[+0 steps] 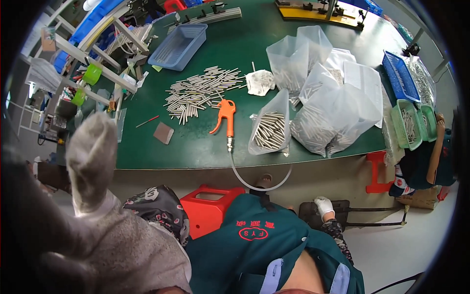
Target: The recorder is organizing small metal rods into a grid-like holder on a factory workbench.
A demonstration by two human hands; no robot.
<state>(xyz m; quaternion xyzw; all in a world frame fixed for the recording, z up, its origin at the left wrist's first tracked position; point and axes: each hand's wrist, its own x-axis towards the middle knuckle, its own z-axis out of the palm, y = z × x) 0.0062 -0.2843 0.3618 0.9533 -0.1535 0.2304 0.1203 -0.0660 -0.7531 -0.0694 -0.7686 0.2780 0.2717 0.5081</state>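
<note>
My left hand, in a greyish-white glove, is raised very close to the camera at the left. One finger points up, apart from the others, which are blurred and dark at the rim; nothing shows in its grasp. Low at the right hangs my right hand in a white glove, fingers loosely extended, beside a dark flat panel. Away from both hands, an orange air blow gun lies on the green table. Behind it spreads a pile of metal pins. A clear bag of pins lies to its right.
Several filled plastic bags crowd the table's right side. A blue basket stands at the back left, with a brown block nearer the front. A red stool is below the table edge. Another person sits at the far right near green baskets.
</note>
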